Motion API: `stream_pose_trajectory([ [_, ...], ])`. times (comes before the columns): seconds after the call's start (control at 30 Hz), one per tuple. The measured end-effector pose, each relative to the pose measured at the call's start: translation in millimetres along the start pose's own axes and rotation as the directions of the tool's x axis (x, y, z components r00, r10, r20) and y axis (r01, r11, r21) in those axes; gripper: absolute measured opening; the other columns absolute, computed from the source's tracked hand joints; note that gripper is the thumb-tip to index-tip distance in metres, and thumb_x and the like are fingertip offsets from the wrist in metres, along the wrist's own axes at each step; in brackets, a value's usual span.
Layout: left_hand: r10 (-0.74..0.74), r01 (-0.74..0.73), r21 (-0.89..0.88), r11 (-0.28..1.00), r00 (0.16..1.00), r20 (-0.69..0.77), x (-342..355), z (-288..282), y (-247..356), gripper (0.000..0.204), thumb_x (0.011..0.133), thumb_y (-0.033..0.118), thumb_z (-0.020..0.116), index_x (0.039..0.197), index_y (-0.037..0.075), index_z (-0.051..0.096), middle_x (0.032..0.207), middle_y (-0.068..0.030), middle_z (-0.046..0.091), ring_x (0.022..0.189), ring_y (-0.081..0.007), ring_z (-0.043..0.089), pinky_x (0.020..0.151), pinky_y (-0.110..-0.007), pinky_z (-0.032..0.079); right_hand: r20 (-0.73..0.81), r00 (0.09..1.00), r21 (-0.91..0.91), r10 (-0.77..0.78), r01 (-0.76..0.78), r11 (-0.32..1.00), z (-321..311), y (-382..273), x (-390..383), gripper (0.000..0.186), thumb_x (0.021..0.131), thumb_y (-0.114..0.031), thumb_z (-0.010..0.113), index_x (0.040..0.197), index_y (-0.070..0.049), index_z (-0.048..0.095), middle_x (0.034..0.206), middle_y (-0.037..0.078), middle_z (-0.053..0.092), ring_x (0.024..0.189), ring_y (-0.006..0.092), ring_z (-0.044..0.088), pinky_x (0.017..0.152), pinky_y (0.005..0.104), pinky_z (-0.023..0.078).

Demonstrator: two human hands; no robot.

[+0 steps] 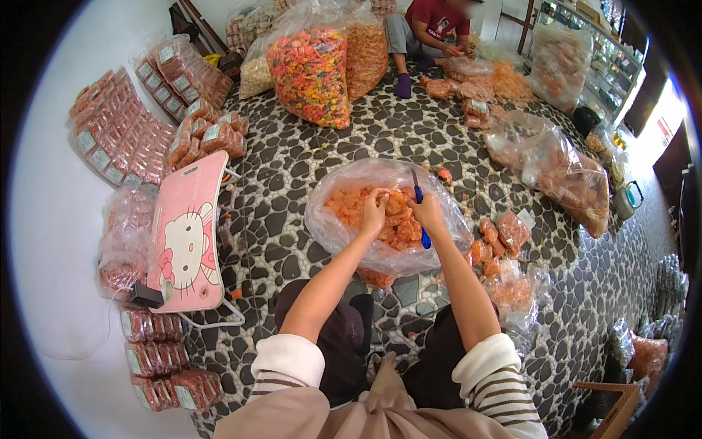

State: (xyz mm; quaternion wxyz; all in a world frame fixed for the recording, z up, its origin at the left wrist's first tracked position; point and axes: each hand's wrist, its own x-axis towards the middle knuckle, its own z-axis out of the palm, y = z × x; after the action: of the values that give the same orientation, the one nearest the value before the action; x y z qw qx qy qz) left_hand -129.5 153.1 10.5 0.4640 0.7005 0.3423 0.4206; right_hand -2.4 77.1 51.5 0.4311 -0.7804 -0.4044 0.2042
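Note:
An open clear plastic bag (329,238) of orange, chip-like snack pieces (351,208) lies on the floor before me. My left hand (374,211) reaches into it, fingers closed together over the pieces. What they pinch is too small to name. My right hand (428,211) is curled beside it on the right, holding blue-handled scissors (425,238). Their dark blade points away from me, and my hand covers their middle.
Small filled packets (514,233) lie right of the bag. A pink folding table (186,197) stands left, near stacked packs (121,132). Large snack sacks (311,73) stand at the back. Another person (431,33) sits by orange snacks. A filled sack (559,172) lies right.

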Motion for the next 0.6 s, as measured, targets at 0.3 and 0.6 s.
stream_pose_trajectory([
  [0.3, -0.426, 0.449, -0.431, 0.782, 0.891, 0.156, -7, 6, 36, 0.034, 0.084, 0.019, 0.054, 0.109, 0.013, 0.031, 0.106, -0.0059, 0.044, 0.089, -0.0194, 0.051, 0.071, -0.037, 0.050, 0.009, 0.995, -0.009, -0.095, 0.095, 0.995, 16, -9, -6, 0.022, 0.073, -0.018, 0.063, 0.085, 0.001, 0.062, 0.069, 0.019, 0.059, 0.066, 0.0312, 0.059, 0.060, 0.0366, 0.045],
  [0.6, -0.330, 0.418, -0.518, 0.746, 0.908, 0.258, -3, 1, 31, 0.031, 0.083, 0.008, 0.049, 0.109, 0.012, 0.031, 0.101, -0.0066, 0.044, 0.089, -0.0142, 0.051, 0.068, -0.033, 0.051, -0.155, 0.894, -0.219, -0.421, 0.384, 0.897, 13, -4, -6, 0.030, 0.072, -0.009, 0.062, 0.100, -0.001, 0.054, 0.092, 0.018, 0.047, 0.078, 0.0338, 0.053, 0.069, 0.0373, 0.044],
])
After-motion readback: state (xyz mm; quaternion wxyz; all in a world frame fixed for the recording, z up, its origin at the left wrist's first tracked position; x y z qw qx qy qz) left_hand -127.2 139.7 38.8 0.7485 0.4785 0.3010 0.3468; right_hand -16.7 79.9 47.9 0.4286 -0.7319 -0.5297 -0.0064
